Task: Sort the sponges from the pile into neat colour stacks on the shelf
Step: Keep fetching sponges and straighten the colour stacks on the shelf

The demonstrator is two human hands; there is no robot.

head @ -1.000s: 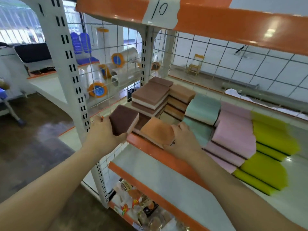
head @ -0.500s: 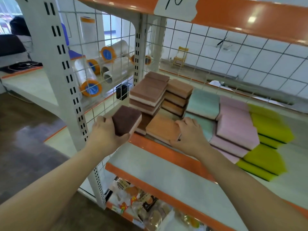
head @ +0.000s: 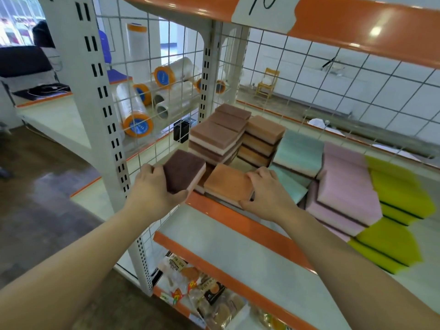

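- Dark brown rectangular sponge with a pale foam underside (head: 184, 171) sits tilted in the left hand (head: 156, 189), thumb under its near edge and fingers curled round its far left side, held just off the front left corner of the shelf.
- Orange rectangular sponge (head: 229, 184) lies flat at the shelf's front edge; the right hand (head: 267, 194) grips its right end, fingers over the top and thumb at the near corner.
- Behind them stand the brown sponge stack (head: 215, 136) and the orange sponge stack (head: 260, 139), touching side by side; to the right follow teal sponges (head: 297, 156), pink sponges (head: 342, 184) and yellow-green sponges (head: 400, 196).
- Compared with a second ago, both hands hold the same sponges in nearly the same places; the orange one now lies flatter on the shelf, and the view has dropped a little.
- White shelf board with an orange front lip (head: 238, 217) carries everything; a wire grid (head: 309, 67) backs it, and a paper label (head: 262, 13) hangs on the lip above.
- Beyond the grid lie clear film rolls with orange ends (head: 135, 115); packaged snacks (head: 202, 294) fill the shelf below, over a dark wooden floor (head: 47, 186).
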